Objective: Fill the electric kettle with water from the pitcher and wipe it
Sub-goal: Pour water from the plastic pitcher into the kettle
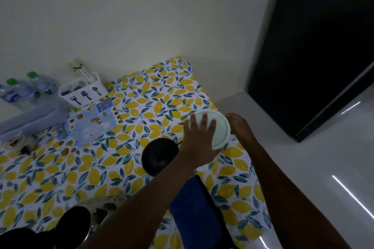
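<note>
A pitcher with a round pale-green lid [221, 129] stands near the table's far right edge. My left hand [197, 139] lies spread over the lid, fingers curled on its rim. My right hand [240, 127] wraps the pitcher's right side; the body and handle are hidden under both hands. The black round kettle base [159, 155] sits just left of the pitcher. The steel electric kettle [95, 216] stands at the bottom left, its black lid [72, 220] tipped open. A folded blue cloth [194, 212] lies beneath my left forearm.
A lemon-print tablecloth [141, 107] covers the table. At the back left stand a white cutlery caddy [83, 91], water bottles [18, 91] and a pale blue box [30, 117]. A printed plastic sheet [89, 125] lies mid-table. A dark cabinet [315, 46] rises on the right above glossy floor.
</note>
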